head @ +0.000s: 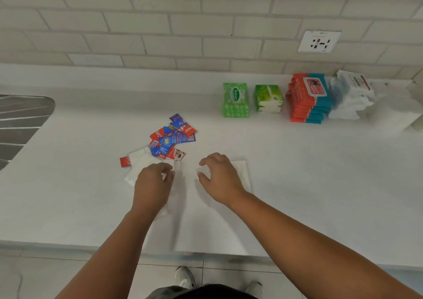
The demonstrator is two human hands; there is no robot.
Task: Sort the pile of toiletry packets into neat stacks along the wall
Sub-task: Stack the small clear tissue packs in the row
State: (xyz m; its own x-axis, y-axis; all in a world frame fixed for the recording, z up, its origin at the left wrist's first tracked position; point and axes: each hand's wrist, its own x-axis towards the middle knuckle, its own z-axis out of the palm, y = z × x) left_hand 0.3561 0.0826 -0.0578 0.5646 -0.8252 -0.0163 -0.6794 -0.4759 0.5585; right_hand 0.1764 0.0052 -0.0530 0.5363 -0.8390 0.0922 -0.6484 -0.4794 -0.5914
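Currently, the step in hand is clearing the remaining pile at the front-centre of the desk (309, 184).

- The left hand (153, 184) lies over the white packets (138, 161) with its fingers curled down. Blur hides whether it grips one.
- The right hand (220, 177) is poised over a flat white sheet-like packet (241, 170). Its fingers are bent and its thumb stands apart, and nothing can be seen clasped in it.
- The toothpaste sachets (174, 136) lie loose and overlapping just behind the hands, not yet sorted.

Four stacks already stand along the wall (206, 24): a green pack (235, 99), green tissue packs (269, 98), a red-and-teal stack (309, 99) and a white stack (350, 95).

The next move probably calls for lifting the white items together, squaring their edges and setting them in line with those stacks. The sachets would then need gathering.

Legible writing:
- The green pack reads "Sanicare".
- The red sachets show "Col" and "ate".
- The red-and-teal label is too small to read.
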